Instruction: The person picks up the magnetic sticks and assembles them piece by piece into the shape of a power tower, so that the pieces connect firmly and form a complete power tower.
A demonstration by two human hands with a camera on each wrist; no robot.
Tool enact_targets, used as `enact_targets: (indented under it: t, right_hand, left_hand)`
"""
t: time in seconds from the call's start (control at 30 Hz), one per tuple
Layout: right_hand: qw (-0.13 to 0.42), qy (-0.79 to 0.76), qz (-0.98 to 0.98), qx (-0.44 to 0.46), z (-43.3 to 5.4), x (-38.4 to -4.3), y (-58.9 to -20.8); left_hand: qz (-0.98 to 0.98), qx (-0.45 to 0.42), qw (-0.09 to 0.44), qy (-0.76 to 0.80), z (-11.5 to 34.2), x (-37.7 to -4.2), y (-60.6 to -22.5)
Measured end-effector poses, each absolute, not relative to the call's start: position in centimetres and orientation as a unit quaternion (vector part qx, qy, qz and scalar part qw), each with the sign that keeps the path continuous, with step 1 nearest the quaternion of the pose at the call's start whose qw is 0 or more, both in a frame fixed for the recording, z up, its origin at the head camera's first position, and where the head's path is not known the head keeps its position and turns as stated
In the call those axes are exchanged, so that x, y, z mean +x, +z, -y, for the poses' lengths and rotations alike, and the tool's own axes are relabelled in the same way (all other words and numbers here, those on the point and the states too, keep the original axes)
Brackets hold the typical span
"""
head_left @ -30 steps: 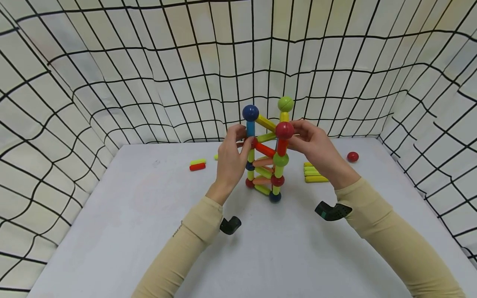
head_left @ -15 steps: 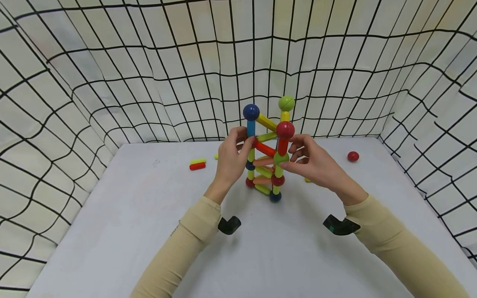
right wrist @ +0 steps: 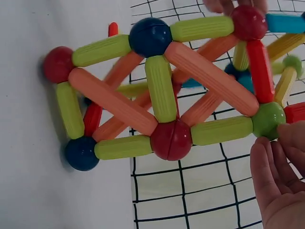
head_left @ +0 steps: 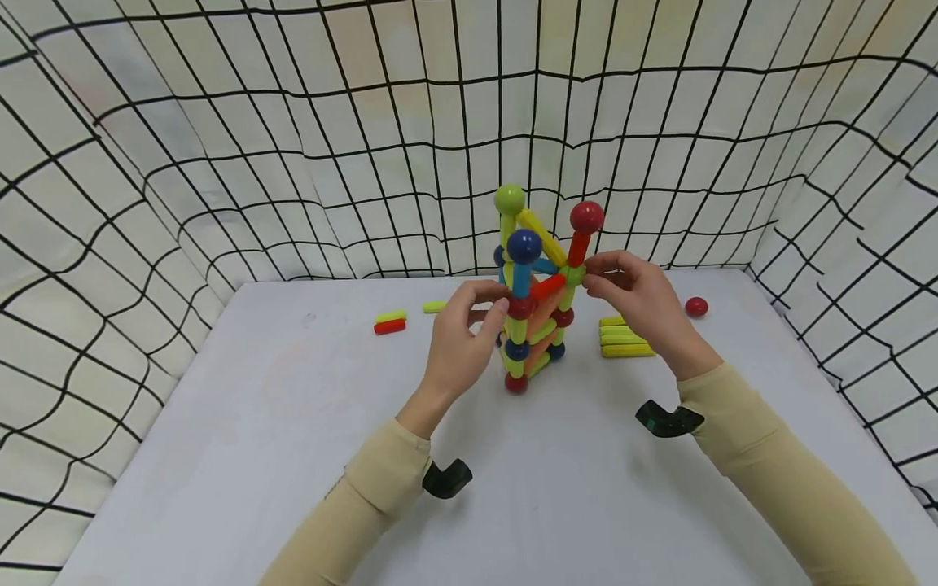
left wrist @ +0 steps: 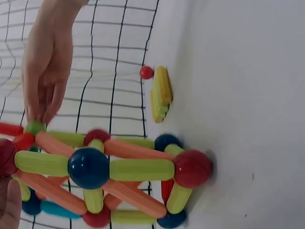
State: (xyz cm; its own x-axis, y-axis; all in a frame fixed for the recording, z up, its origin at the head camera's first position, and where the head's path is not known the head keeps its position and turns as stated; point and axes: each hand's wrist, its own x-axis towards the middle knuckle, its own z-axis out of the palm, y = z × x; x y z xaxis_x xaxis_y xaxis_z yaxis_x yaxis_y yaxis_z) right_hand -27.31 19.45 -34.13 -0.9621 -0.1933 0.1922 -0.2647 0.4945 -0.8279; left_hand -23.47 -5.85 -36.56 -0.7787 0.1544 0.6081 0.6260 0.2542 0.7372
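A tower of magnetic rods and balls (head_left: 517,351) stands upright on the table between both hands. Its sides are green and salmon rods, with blue, red and green balls at the joints. A blue ball (head_left: 524,246) tops the near column, a red ball (head_left: 587,217) the right one. My left hand (head_left: 462,342) holds the tower from the left, thumb and fingers at a red ball (head_left: 521,307) under the blue rod. On the opposite side my right hand (head_left: 645,301) pinches a green joint ball (right wrist: 269,120) between thumb and fingers. Some left fingers are hidden behind the tower.
Several yellow-green rods (head_left: 626,350) lie side by side at right, with a loose red ball (head_left: 696,307) beyond. Left of the tower are a red rod (head_left: 390,326) and small green rods (head_left: 435,307). Black netting (head_left: 352,179) over white cloth surrounds the table (head_left: 293,456).
The tower has turned, bringing the blue-topped column to the front and the red-topped one back to the right. My right hand went from the upper part down to the green ball.
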Motion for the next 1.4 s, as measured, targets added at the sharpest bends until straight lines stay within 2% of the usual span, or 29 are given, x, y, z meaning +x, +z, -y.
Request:
enact_targets:
  t: [0.17, 0.27, 0.37, 0.5, 0.57, 0.73, 0.8, 1.1, 1.27, 1.4]
  right_hand:
    - [0.029, 0.517, 0.846, 0.125, -19.1, -28.5, -34.3]
    - [0.019, 0.528, 0.838, 0.136, -18.9, -29.0, -34.4]
    - [0.008, 0.534, 0.833, 0.141, -18.9, -28.9, -34.6]
    - [-0.01, 0.534, 0.835, 0.129, -19.9, -28.2, -35.2]
    - [-0.022, 0.528, 0.84, 0.12, -20.7, -27.7, -35.8]
    - [-0.05, 0.5, 0.86, 0.094, -23.1, -26.9, -37.7]
    - [-0.062, 0.487, 0.867, 0.09, -24.1, -26.7, -38.5]
    - [-0.082, 0.401, 0.907, 0.095, -27.9, -26.7, -42.0]
    - [-0.078, 0.338, 0.925, 0.154, -28.7, -26.9, -43.6]
    - [-0.053, 0.312, 0.929, 0.194, -28.9, -26.8, -44.2]
  left_hand:
    - [0.753, -0.337, 0.217, -0.522, 4.4, -22.4, -36.7]
    - [0.754, -0.357, 0.231, -0.501, 4.0, -22.3, -36.5]
    - [0.758, -0.339, 0.278, -0.483, 4.2, -22.7, -36.3]
    - [0.768, -0.264, 0.333, -0.48, 5.0, -23.9, -36.2]
    - [0.774, -0.231, 0.315, -0.499, 5.5, -24.5, -36.1]
    - [0.783, -0.207, 0.194, -0.553, 6.6, -25.7, -35.9]
    - [0.787, -0.204, 0.169, -0.557, 6.9, -26.0, -35.8]
    - [0.793, -0.199, 0.181, -0.546, 6.7, -25.7, -35.9]
    - [0.794, -0.198, 0.187, -0.544, 6.6, -25.6, -35.9]
    - [0.796, -0.197, 0.183, -0.543, 6.7, -25.6, -35.9]
